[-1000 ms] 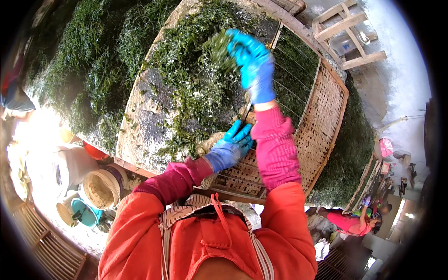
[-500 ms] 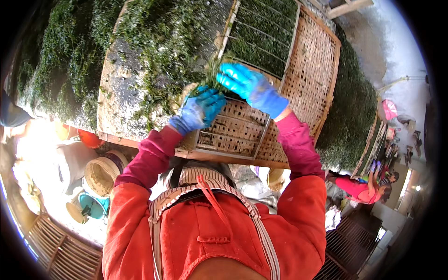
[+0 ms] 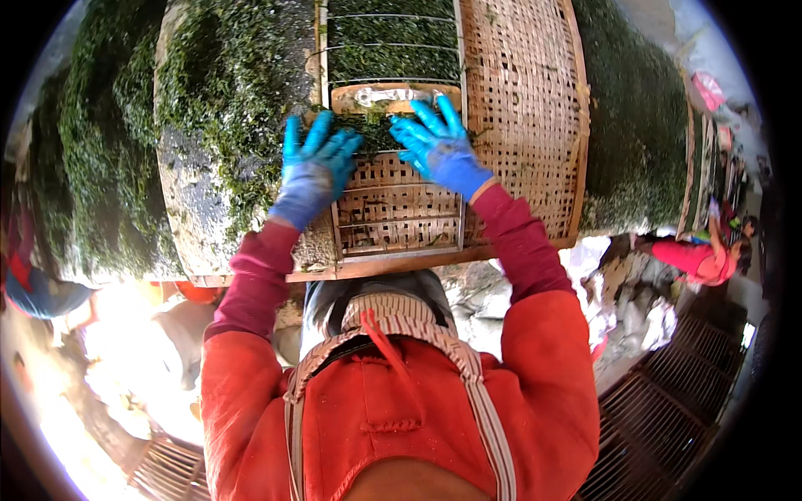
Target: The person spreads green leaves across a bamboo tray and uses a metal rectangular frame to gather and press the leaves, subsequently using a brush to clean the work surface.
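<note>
My blue-gloved left hand (image 3: 316,167) is spread over the left rail of a narrow metal frame (image 3: 336,230), beside loose green seaweed-like strands (image 3: 368,129). My right hand (image 3: 441,150), gloved the same way, reaches in from the frame's right side with fingers apart, its tips over the same strands. This green layer lies in a strip between the two hands. Just beyond it, a brown wooden bar (image 3: 393,98) with whitish marks crosses the frame. The frame rests on a woven bamboo tray (image 3: 526,134), whose lattice shows bare through the frame's near compartments.
Green strands fill the frame's far compartments (image 3: 393,50) and heap on the board to the left (image 3: 221,83). More greenery (image 3: 626,125) lies right of the tray. Another person in red (image 3: 689,259) is at the far right; slatted racks (image 3: 668,384) stand below.
Both hands have opened out and drawn apart; the bunch of strands they gathered now lies loose inside the frame. The wooden bar has come into sight as my view shifted.
</note>
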`<control>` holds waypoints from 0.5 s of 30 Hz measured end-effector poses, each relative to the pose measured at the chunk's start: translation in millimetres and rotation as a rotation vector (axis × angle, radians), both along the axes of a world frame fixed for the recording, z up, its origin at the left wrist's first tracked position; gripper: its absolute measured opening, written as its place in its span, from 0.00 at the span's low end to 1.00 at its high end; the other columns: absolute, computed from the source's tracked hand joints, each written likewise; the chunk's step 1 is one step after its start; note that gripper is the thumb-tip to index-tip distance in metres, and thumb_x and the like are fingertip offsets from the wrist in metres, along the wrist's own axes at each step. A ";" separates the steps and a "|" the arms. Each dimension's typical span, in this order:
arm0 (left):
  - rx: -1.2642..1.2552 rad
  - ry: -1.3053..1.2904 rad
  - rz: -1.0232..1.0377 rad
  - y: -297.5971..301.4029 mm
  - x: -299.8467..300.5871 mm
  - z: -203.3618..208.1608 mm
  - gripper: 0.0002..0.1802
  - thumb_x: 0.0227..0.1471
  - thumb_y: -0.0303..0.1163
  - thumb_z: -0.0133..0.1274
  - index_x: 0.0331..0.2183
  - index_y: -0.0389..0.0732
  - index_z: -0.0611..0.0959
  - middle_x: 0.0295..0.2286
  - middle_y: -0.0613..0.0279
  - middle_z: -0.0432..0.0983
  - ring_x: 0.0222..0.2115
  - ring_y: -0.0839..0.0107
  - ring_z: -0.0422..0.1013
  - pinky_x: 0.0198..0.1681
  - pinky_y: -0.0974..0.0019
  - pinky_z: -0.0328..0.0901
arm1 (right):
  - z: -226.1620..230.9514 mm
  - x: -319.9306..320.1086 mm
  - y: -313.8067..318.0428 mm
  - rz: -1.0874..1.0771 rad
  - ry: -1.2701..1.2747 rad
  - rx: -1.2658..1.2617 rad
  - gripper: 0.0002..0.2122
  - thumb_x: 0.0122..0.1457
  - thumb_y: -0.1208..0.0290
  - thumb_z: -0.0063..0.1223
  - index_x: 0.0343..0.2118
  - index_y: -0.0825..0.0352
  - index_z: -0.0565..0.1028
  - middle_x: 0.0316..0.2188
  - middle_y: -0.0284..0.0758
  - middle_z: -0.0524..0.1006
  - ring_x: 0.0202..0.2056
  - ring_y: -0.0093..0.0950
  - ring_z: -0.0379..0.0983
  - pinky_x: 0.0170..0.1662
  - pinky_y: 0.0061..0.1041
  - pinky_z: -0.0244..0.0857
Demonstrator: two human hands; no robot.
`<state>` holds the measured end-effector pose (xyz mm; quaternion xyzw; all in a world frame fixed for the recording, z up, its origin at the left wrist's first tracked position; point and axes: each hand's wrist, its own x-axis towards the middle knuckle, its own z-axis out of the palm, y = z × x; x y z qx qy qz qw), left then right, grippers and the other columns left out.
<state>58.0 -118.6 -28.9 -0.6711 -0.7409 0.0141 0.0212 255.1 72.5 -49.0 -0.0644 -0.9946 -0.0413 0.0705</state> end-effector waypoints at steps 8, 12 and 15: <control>0.045 0.008 -0.105 -5.9 -1.1 17.3 0.29 0.63 0.54 0.41 0.60 0.52 0.75 0.63 0.71 0.64 0.70 0.59 0.42 0.70 0.38 0.25 | 20.0 -6.2 -21.9 0.083 0.152 -0.063 0.19 0.64 0.56 0.48 0.55 0.54 0.75 0.65 0.25 0.64 0.70 0.32 0.48 0.72 0.52 0.30; -0.201 0.048 -0.111 15.5 -8.9 8.5 0.30 0.65 0.54 0.36 0.62 0.53 0.72 0.63 0.69 0.64 0.70 0.59 0.42 0.69 0.37 0.25 | -8.0 -16.1 -2.9 0.018 -0.134 0.130 0.21 0.65 0.56 0.43 0.59 0.52 0.72 0.67 0.25 0.63 0.71 0.33 0.45 0.72 0.56 0.27; -0.118 -0.137 -0.104 -3.0 -29.6 24.3 0.33 0.59 0.54 0.48 0.62 0.54 0.72 0.63 0.66 0.63 0.69 0.56 0.47 0.70 0.39 0.28 | 3.0 -4.4 -21.6 0.024 -0.032 0.033 0.20 0.63 0.56 0.47 0.56 0.56 0.75 0.63 0.29 0.69 0.67 0.36 0.56 0.72 0.51 0.38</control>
